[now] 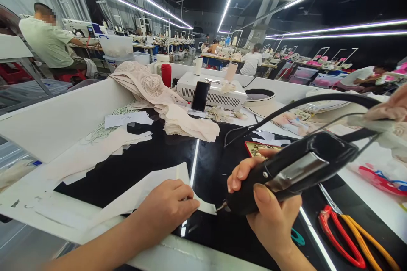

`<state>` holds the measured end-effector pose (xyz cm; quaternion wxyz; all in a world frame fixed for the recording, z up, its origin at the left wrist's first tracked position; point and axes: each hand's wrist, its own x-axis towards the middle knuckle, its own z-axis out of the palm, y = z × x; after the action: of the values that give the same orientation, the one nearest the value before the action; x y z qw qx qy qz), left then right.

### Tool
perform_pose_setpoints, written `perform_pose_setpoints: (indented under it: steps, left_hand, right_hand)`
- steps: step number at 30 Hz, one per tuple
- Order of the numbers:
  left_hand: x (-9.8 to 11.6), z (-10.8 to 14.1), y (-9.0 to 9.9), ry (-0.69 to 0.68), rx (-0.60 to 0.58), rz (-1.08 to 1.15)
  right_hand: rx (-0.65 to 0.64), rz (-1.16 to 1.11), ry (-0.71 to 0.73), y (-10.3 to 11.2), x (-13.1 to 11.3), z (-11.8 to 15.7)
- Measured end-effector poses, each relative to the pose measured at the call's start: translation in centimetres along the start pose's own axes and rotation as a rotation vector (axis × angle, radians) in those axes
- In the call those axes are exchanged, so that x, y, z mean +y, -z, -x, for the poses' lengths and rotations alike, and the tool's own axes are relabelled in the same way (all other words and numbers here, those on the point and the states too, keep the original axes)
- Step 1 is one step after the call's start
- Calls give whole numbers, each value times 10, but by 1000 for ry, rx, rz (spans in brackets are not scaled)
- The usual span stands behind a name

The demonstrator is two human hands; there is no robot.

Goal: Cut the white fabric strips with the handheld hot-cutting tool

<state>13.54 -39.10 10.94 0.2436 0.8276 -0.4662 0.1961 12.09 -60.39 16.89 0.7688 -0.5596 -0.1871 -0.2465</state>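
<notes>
My right hand (pixel 273 207) is wrapped round a black handheld tool (pixel 286 169) with a cable at its back end. The tool's thin metal tip touches or nearly touches the right end of a narrow cream strip (pixel 206 206). That strip runs along the edge of a pale fabric piece (pixel 143 188) lying on the black glossy surface (pixel 208 165). With fingers pressed together, my left hand (pixel 168 205) pinches the fabric and strip just left of the tip.
Scissors (pixel 341 237) with red and orange handles lie at the right. Stacked beige fabric pieces (pixel 190 123), a phone (pixel 200 96) and a white box (pixel 211 89) stand behind. A seated person (pixel 47 42) is at the far left.
</notes>
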Motion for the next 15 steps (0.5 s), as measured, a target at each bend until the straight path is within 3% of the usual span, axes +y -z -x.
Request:
perform_pose_setpoints:
  steps: [7,15]
  left_hand:
    - [0,1,-8,-5,18,-2]
    - [1,2,-13,-6,13,-40]
  right_hand:
    - [44,14,17,-10,-3,-12]
    - [41,-16,2,-26,12,-18]
